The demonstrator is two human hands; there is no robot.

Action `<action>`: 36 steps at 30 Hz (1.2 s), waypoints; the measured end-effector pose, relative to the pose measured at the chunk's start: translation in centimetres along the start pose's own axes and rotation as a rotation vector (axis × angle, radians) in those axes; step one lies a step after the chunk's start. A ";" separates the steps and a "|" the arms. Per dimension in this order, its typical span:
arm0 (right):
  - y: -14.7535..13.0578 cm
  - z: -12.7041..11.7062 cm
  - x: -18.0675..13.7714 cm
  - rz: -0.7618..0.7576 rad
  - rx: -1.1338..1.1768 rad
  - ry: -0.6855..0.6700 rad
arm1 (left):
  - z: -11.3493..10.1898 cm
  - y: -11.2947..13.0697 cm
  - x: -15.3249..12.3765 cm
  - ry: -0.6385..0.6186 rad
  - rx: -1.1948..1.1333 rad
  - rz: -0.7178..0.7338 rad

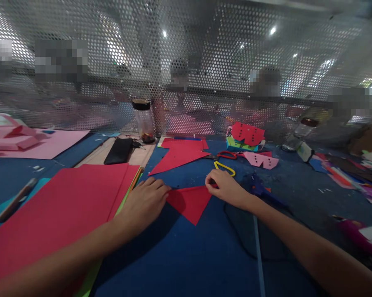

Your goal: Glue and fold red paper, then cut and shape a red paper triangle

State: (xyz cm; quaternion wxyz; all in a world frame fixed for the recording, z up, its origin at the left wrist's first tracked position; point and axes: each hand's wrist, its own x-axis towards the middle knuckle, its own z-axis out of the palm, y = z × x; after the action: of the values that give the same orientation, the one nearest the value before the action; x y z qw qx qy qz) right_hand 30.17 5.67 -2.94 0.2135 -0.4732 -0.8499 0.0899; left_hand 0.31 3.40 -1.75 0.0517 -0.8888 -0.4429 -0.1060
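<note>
A red paper triangle (190,203) lies with its point toward me and a folded edge along the top. My left hand (149,196) is closed on its left corner, fingers bent over the paper. At the opposite corner my right hand (224,185) pinches the paper between thumb and fingers. Just beyond are more cut red paper pieces (182,154). Scissors with a red handle (227,155) and a yellow handle (224,168) lie past my right hand. Beside my left forearm rests a stack of large red sheets (77,198), with green and orange sheets under it.
A black phone (119,151) and a lidded glass jar (144,121) stand behind the stack. Dotted paper cutouts (248,134) sit at the back right, near a blue glue gun (266,193) with its cable. A perforated metal screen (204,49) closes off the back; people show through it.
</note>
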 end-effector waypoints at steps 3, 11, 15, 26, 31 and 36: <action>-0.5 -0.4 0.0 0.064 0.146 -0.016 | 0.1 -0.9 0.4 0.019 -0.208 -0.052; -1.7 -1.3 0.0 0.135 0.346 -0.042 | -0.2 -2.4 1.1 -0.124 -0.566 -0.229; -1.8 -1.4 -0.1 0.121 0.333 -0.039 | -0.3 -2.9 1.4 -0.238 -0.684 -0.245; -2.0 -1.6 -0.2 0.143 0.318 -0.071 | -0.4 -3.2 1.7 -0.307 -0.752 -0.289; -2.1 -1.4 -0.2 0.171 0.334 -0.073 | -0.7 -2.8 1.8 -0.240 -0.690 -0.231; -2.3 -1.5 -0.2 0.177 0.359 -0.080 | -0.5 -2.5 1.7 -0.212 -0.672 -0.208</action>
State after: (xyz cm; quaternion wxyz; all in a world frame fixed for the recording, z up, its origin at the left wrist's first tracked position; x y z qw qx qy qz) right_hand 29.20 4.24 -0.87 0.2518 -0.4964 -0.7832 0.2771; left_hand -0.77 6.15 -0.84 -0.3001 -0.8126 -0.4742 -0.1574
